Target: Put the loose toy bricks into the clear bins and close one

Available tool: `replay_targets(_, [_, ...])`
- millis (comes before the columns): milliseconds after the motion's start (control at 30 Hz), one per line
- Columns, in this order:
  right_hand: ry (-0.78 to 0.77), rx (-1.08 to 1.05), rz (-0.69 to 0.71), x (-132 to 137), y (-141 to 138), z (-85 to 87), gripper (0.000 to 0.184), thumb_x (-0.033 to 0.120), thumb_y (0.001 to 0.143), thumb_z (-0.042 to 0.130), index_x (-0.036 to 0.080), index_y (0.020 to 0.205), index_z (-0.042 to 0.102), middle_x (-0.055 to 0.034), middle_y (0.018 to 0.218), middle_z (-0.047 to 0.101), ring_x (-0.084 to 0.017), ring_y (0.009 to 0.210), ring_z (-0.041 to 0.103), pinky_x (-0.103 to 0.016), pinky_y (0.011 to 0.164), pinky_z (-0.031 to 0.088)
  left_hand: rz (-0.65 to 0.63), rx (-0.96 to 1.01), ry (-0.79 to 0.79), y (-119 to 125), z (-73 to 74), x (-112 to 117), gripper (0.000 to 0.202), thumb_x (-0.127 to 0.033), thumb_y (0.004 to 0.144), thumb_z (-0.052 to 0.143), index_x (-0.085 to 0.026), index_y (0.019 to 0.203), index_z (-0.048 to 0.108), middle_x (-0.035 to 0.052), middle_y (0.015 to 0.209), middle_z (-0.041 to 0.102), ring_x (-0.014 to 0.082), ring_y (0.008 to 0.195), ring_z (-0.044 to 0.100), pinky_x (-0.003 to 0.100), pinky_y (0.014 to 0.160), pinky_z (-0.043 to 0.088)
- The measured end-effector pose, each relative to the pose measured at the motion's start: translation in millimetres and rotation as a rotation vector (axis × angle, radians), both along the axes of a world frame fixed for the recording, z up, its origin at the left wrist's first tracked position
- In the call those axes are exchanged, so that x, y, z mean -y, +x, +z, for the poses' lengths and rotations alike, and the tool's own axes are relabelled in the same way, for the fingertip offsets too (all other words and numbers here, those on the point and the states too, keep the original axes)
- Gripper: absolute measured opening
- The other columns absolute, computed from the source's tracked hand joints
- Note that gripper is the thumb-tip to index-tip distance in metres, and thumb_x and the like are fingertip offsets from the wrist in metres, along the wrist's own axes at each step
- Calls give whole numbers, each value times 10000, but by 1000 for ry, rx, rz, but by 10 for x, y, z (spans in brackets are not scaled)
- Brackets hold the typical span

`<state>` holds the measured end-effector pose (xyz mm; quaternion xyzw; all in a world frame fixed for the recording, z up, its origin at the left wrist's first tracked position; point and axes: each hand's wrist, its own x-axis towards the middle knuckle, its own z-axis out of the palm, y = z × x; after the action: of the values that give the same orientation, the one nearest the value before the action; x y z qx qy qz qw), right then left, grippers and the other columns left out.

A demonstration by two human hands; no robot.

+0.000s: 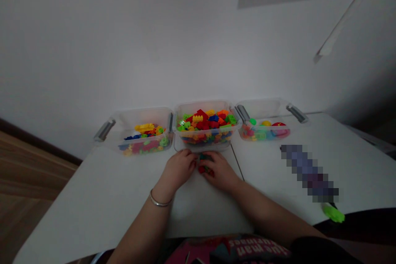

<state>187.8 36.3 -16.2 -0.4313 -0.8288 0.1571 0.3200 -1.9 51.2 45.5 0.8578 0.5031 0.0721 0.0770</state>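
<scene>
My left hand [179,168] and my right hand [220,171] meet on the white table [102,198] just in front of the middle bin [206,126]. Both hands have their fingers curled around a small cluster of toy bricks [204,164]; red and green pieces show between the fingertips. A silver bracelet [159,202] circles my left wrist. The middle bin is clear plastic and piled with red, blue, yellow, orange and green bricks.
A clear bin [140,132] with several bricks stands to the left, another clear bin [267,126] with round coloured pieces to the right. A blurred-out patch [309,172] lies on the right of the table, a bright green piece [334,213] by its near edge. A white wall rises behind.
</scene>
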Motion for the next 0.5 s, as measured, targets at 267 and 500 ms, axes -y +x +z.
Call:
replay_targets(267, [-13, -165, -39, -22, 7, 33, 235, 127, 739, 672, 205, 960, 657, -88, 1074, 640, -236, 1058, 565, -412, 950, 490, -129, 116, -24, 2, -217, 18, 231, -135, 856, 531, -166, 1029, 680, 92, 1035, 642, 221, 997, 590, 355, 916, 496])
replay_targets(500, [-36, -413, -127, -1, 65, 47, 286, 214, 799, 584, 229, 1084, 599, -72, 1005, 654, -195, 873, 629, -307, 651, 548, -183, 234, 1, -29, -302, -77, 157, -149, 864, 561, -165, 959, 685, 81, 956, 644, 196, 911, 600, 335, 857, 509])
